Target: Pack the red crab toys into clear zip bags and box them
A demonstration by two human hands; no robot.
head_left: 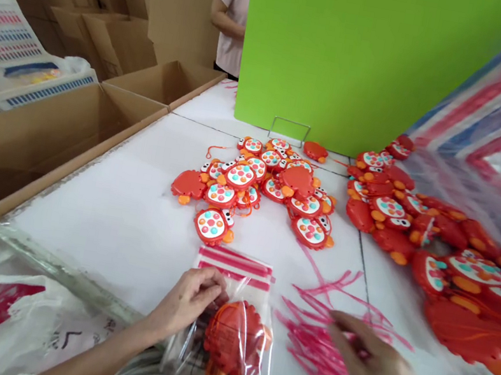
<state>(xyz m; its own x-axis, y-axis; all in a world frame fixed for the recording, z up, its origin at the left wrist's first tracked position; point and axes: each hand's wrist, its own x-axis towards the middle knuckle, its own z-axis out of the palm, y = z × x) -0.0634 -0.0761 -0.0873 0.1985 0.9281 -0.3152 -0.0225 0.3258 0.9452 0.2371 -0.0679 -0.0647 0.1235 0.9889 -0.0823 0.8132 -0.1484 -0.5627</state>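
Note:
A clear plastic bag (pixel 233 278) with pink stripes along its top lies at the table's near edge. Inside it is a red crab-shaped toy (pixel 236 340) with orange feet, its plain side up. My left hand (pixel 192 297) has its fingers curled and pinched at the bag's upper left side, beside the toy. To the right, my right hand (pixel 373 371) is blurred over a heap of thin pink plastic strips (pixel 323 349). Its thumb and fingers look apart, and I see nothing held in them.
Crab toys (pixel 240 176) with colored buttons are piled mid-table, and another pile (pixel 392 206) lies right on striped sheeting. A green panel (pixel 365 59) stands behind. An open carton (pixel 54 146) borders the left edge; a white bag (pixel 37 324) is near left. A person (pixel 236 10) stands beyond.

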